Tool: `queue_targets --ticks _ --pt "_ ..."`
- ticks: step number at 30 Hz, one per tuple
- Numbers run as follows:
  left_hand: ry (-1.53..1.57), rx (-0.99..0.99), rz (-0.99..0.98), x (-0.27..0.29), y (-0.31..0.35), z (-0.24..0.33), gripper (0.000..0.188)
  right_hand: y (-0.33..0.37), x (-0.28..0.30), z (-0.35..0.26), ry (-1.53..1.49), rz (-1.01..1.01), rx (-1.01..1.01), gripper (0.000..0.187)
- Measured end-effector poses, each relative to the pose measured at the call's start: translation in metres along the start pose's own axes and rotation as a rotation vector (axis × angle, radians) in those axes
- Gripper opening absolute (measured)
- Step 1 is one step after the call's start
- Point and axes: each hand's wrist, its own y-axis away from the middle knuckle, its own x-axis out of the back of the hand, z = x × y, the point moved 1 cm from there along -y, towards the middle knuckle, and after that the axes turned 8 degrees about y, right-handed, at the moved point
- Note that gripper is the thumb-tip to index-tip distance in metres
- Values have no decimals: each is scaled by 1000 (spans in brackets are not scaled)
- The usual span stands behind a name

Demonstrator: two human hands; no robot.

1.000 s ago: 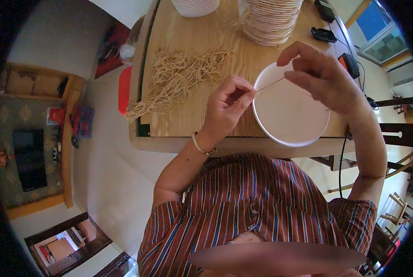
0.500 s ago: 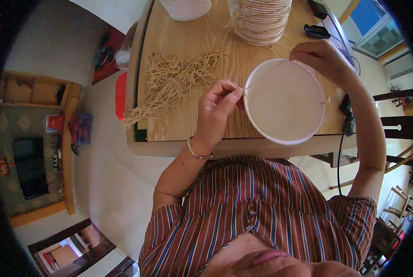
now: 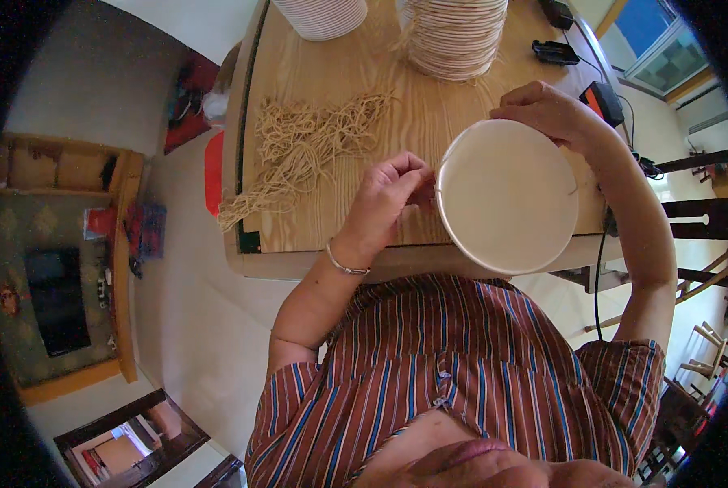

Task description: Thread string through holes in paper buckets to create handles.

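While the person leans over the wooden table, both hands work on a round white paper bowl held above the table's near edge, partly overhanging it. The bowl's circular face is turned up toward the person, tilted slightly; it is smooth, matte and pale, with a thin rolled rim. Nothing is seen lying in it. Whether that face is the inside or the base cannot be told.

The left hand is closed in a pinch at the bowl's left rim, fingertips bunched together against the edge; what it pinches is too small to make out. A thin metal bangle sits at that wrist. The right hand curls over the bowl's far upper rim, fingers bent and gripping it.

A thin pale line crosses from the left rim toward the right rim; its material cannot be determined.

On the table, left of the hands, lies a loose heap of tan string lengths, fibrous and tangled, its long axis running from the far right down to the near left corner. Two stacks stand at the far edge: a white stack of bowls and a ribbed stack with string ends showing. Small black devices rest at the far right.
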Motion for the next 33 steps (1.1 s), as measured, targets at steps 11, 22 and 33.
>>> queue_targets --ticks 11,22,33 --pt "-1066 -711 97 -42 24 16 22 -13 -5 13 58 -46 -14 22" --pt "-955 -529 338 -24 14 26 14 -10 -4 23 46 -53 67 23" --pt "-873 -628 519 11 3 33 14 29 -22 -7 361 425 456 24"
